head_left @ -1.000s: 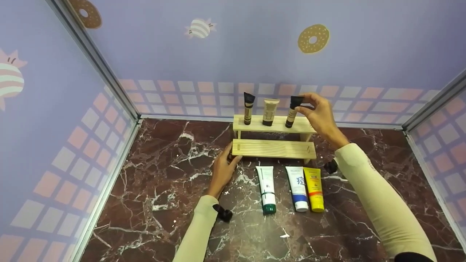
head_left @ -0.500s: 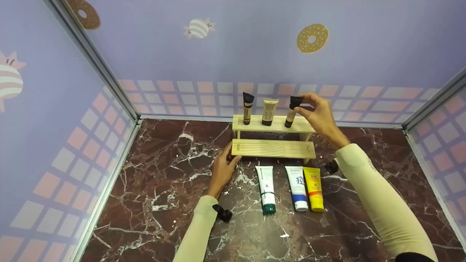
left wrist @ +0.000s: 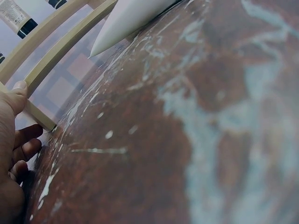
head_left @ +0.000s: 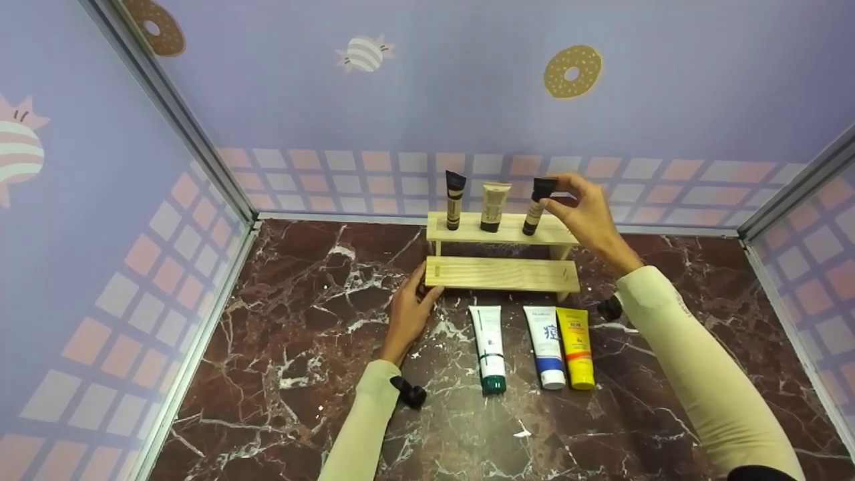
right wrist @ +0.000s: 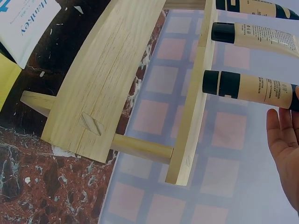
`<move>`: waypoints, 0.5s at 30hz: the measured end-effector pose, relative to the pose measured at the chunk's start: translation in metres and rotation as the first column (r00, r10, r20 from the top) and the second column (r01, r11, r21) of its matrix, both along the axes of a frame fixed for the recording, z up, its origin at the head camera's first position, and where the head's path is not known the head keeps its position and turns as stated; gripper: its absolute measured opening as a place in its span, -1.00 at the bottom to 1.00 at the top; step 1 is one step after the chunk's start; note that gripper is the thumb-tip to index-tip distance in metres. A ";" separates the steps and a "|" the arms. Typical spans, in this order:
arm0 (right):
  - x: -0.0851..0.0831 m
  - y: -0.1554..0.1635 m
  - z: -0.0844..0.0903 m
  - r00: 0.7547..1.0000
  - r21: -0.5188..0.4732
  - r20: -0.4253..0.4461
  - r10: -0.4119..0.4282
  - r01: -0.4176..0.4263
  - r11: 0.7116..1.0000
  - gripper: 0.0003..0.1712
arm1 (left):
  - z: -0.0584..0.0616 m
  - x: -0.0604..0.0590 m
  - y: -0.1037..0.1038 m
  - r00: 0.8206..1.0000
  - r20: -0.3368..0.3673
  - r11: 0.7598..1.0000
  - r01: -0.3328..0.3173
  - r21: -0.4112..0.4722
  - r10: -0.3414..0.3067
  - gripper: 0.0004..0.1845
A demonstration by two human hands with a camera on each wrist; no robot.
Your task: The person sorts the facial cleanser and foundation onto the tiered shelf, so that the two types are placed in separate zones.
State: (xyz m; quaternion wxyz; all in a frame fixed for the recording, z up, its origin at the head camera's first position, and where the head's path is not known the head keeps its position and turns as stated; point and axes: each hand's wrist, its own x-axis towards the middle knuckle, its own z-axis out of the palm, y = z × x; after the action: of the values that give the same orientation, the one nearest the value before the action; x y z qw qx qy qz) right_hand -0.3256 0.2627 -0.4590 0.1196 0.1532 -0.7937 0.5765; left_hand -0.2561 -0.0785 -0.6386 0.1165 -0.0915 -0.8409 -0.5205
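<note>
A two-tier wooden shelf (head_left: 501,272) stands near the back wall. Three slim tubes stand on its upper tier: a dark striped one (head_left: 455,200), a beige one (head_left: 495,206) and a tan one with black ends (head_left: 536,208), which leans a little. My right hand (head_left: 551,192) pinches the black top of that leaning tube; the right wrist view shows the tube (right wrist: 252,87) running to my palm (right wrist: 285,135). My left hand (head_left: 424,288) grips the left end of the lower tier, thumb on the wood (left wrist: 18,91) and fingers curled beneath.
Three larger tubes lie side by side on the marble table in front of the shelf: white with a green cap (head_left: 489,347), white and blue (head_left: 546,346), and yellow (head_left: 576,346). Patterned walls close in the back and both sides.
</note>
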 end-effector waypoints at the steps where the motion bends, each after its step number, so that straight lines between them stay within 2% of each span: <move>1: 0.001 0.001 0.000 1.000 0.000 -0.002 0.003 -0.003 1.000 -0.56 | 0.000 0.000 0.000 1.000 -0.001 1.000 0.001 -0.001 -0.001 -0.27; 11: 0.007 0.009 -0.010 0.999 0.005 0.035 0.004 -0.005 1.000 -0.55 | 0.002 0.001 0.000 1.000 0.017 1.000 0.007 0.008 -0.007 -0.26; 15: 0.012 0.014 -0.014 0.999 0.026 0.053 -0.008 0.006 1.000 -0.48 | 0.002 0.000 0.000 1.000 0.009 1.000 0.002 0.003 -0.002 -0.27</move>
State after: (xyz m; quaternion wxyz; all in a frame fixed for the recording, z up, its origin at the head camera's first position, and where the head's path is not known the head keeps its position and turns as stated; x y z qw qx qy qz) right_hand -0.3139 0.2764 -0.4730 0.0984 0.1365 -0.8046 0.5694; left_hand -0.2556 -0.0789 -0.6366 0.1123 -0.0897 -0.8407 -0.5221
